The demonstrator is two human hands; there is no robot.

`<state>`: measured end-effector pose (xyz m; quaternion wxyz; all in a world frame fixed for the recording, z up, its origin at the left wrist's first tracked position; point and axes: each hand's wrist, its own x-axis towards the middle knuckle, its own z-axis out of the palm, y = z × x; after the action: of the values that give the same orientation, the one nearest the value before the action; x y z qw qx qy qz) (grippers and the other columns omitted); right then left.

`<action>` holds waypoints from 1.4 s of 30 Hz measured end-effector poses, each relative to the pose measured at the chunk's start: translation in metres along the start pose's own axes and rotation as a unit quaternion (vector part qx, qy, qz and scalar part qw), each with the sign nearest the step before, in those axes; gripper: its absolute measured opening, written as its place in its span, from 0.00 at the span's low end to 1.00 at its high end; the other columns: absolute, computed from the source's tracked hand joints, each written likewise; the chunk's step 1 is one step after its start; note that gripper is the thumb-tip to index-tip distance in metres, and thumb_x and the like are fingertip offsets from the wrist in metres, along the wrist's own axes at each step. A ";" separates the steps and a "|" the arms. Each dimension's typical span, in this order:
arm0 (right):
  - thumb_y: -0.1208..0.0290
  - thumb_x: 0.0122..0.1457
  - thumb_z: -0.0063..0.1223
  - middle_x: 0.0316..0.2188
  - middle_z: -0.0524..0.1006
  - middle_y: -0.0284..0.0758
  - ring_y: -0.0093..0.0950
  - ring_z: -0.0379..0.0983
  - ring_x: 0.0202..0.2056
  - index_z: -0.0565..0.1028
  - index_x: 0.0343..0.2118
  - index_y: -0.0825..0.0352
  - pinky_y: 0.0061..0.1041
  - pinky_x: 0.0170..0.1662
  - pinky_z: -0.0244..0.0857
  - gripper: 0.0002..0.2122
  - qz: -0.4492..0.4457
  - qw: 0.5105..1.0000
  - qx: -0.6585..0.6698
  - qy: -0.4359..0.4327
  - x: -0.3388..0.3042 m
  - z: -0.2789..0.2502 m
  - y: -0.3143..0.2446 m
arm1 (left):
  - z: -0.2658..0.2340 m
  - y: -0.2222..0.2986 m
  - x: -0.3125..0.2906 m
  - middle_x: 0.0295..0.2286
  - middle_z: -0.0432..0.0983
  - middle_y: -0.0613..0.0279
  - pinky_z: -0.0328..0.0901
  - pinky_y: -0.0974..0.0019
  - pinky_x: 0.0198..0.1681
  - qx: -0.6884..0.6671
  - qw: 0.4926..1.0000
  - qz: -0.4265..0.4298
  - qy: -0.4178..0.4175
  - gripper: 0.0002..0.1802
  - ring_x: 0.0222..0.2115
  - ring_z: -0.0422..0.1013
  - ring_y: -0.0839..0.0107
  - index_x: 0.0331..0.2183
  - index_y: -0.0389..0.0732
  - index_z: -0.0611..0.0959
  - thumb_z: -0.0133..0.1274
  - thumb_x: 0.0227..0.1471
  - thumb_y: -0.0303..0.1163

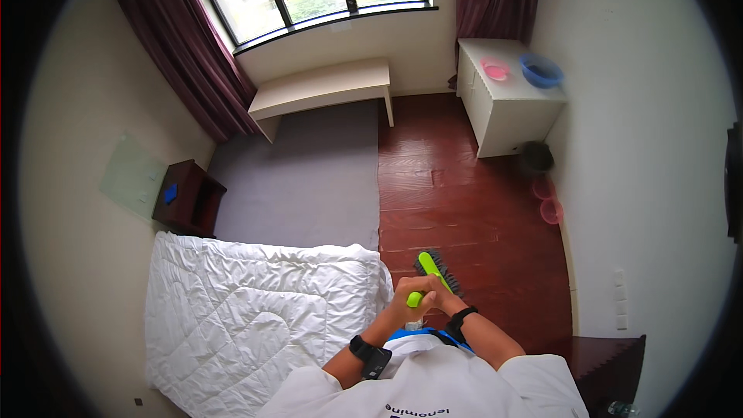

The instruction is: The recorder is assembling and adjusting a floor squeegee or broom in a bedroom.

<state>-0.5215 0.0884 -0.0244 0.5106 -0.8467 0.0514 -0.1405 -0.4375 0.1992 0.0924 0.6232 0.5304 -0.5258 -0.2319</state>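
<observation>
Sleeves: a white shirt [433,387] is worn, and the bare forearms are brought together in front of it.
Wrists: a black device [370,357] is strapped on the left wrist, and a black band [460,324] is worn on the right.
Left grip: the left hand [402,299] is closed around the handle of the green brush [430,266], whose rounded green end is left showing between the hands.
Right grip: the same handle is grasped by the right hand [439,291], which is pressed against the left.
Brush: its dark-bristled head is seen just beyond the hands, slanted over the red-brown floor [495,263]; whether the floor is touched by the bristles cannot be told.
Lower right: a dark piece of furniture [604,360] is set by the wall.
Bed: a puffy white quilt [255,317] is spread to the left of the hands.
Past the bed: a grey floor covering [302,178] is laid, and beside it a dark nightstand [192,186] is topped with a blue item [170,193].
Right wall: pink basins [550,211] and a black bin [535,157] are lined up on the floor.
White cabinet [477,112]: a pink basin and a larger blue basin [541,73] are placed on top.
Window [248,4]: it is flanked by purple curtains [182,46], and a long white worktop [321,87] is stood below it.
</observation>
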 end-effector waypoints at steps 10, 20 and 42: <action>0.68 0.46 0.54 0.26 0.78 0.42 0.45 0.75 0.30 0.74 0.28 0.64 0.35 0.33 0.69 0.07 -0.060 0.994 0.043 -0.080 0.047 0.041 0.021 | -0.046 -0.030 -0.021 0.16 0.73 0.62 0.63 0.70 0.20 0.065 0.997 -0.009 0.041 0.15 0.14 0.68 0.73 0.18 0.39 0.71 0.56 0.50 0.32; 0.66 0.47 0.55 0.26 0.77 0.45 0.46 0.75 0.31 0.75 0.28 0.64 0.35 0.32 0.70 0.08 0.016 0.998 0.027 -0.054 -0.003 -0.067 0.019 | 0.035 -0.036 0.042 0.19 0.75 0.58 0.66 0.70 0.24 0.027 0.998 0.019 -0.049 0.12 0.17 0.71 0.69 0.20 0.36 0.73 0.55 0.51 0.30; 0.64 0.49 0.60 0.23 0.77 0.39 0.37 0.75 0.23 0.73 0.26 0.67 0.31 0.24 0.65 0.11 0.014 0.932 -0.048 0.358 -0.186 -0.216 0.115 | 0.282 -0.043 0.150 0.19 0.71 0.57 0.65 0.61 0.28 -0.120 0.956 0.026 -0.265 0.12 0.21 0.70 0.60 0.21 0.37 0.72 0.51 0.49 0.34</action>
<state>-0.7550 -0.1065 -0.0650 0.4188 -0.7632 0.2490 -0.4244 -0.6289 -0.0599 0.0825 0.5266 0.3571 -0.6541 -0.4090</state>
